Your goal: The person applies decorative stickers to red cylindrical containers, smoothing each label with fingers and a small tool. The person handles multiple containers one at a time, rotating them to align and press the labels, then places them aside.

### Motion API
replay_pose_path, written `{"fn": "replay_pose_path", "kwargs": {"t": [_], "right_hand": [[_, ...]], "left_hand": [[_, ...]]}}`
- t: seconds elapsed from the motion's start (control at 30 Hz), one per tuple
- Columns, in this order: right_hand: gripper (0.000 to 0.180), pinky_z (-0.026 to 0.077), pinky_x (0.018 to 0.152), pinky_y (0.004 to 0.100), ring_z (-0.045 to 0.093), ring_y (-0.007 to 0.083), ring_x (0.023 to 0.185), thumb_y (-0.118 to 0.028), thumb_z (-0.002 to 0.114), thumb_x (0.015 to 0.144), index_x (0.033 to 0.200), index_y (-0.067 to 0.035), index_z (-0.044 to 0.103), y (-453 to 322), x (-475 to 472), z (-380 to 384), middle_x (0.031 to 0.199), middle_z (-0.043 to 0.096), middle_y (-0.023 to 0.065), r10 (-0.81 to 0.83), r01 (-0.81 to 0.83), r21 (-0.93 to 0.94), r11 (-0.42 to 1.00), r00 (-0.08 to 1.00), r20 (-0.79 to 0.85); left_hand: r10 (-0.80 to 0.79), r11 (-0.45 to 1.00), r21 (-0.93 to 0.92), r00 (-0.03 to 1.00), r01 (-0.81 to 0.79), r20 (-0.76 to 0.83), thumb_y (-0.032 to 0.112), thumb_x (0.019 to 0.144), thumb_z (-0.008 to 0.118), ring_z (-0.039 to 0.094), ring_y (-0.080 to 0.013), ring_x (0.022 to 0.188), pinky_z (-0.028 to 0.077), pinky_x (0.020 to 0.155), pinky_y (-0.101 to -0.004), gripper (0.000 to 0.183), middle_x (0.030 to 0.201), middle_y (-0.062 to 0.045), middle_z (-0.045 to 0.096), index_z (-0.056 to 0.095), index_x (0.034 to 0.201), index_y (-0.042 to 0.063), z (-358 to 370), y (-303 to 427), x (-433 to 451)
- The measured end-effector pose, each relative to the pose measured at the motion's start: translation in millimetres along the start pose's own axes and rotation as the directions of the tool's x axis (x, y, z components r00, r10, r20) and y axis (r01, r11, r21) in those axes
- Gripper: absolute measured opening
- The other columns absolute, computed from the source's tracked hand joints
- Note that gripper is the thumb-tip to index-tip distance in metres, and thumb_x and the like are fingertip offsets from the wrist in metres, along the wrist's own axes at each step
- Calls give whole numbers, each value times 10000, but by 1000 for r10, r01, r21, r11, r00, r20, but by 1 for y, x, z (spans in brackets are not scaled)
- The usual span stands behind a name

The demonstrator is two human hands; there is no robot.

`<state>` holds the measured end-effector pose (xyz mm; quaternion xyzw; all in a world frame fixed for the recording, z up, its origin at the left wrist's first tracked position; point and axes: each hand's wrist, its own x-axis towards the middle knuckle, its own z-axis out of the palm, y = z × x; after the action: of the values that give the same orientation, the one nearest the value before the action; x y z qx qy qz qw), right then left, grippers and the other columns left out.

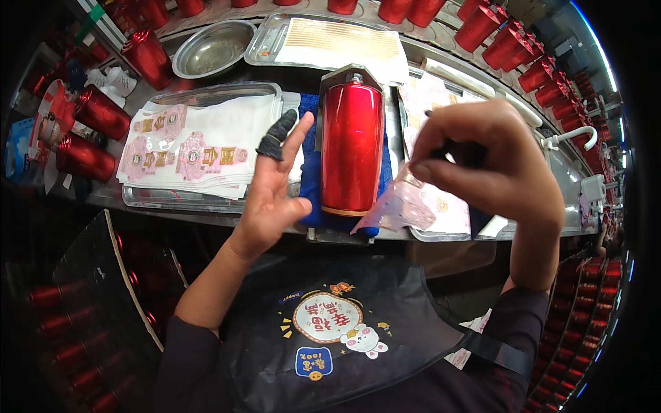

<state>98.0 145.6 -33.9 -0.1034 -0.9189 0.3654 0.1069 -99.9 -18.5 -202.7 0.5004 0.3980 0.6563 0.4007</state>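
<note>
A glossy red bottle (352, 149) lies on a metal holder over a blue cloth (311, 180), its neck pointing away from me. Left of it my left hand (273, 191) is raised with fingers apart, holding nothing; one finger wears a black cover. My right hand (485, 160) pinches a thin, pinkish, see-through decal film (395, 206) between thumb and fingertips. That film hangs near the bottle's lower right side; whether it touches the bottle I cannot tell. Something dark is partly hidden behind the right fingers.
Metal trays hold printed decal sheets on white paper (227, 118) at left and more decals (439, 206) at right. Behind stand a metal bowl (214, 49) and a tray (266, 38) with a gold-striped sheet (343, 44). Red bottles (147, 59) surround the bench; a white curved pipe (573, 135) is at right.
</note>
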Motion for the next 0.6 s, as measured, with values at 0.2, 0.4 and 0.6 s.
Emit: {"fn": "replay_pose_path", "kwargs": {"t": [0.2,0.4,0.6], "right_hand": [[128,495,671,305,618,138,698,-78,732,833,910,23,711,51,46,18,742,670,98,45,-40,-52,998,994,96],[130,522,697,337,669,229,716,-74,722,832,929,9,695,80,56,26,792,696,148,-36,39,-184,982,999,22],[328,500,609,404,616,295,658,-209,730,882,1203,-169,678,70,10,48,814,576,104,-21,-122,-349,929,925,-379]], "left_hand": [[-98,994,34,993,100,-64,365,846,786,222,-286,1528,168,1237,-416,1080,1637,-216,237,115,1589,-38,22,4,12],[-124,975,152,968,159,-217,146,859,796,333,-310,1485,287,1205,-427,920,1585,-260,320,209,1545,-32,41,-8,21],[-92,959,254,985,127,-144,153,885,784,311,-314,1504,283,1207,-425,897,1607,-218,330,209,1553,-19,28,-9,17]]}}
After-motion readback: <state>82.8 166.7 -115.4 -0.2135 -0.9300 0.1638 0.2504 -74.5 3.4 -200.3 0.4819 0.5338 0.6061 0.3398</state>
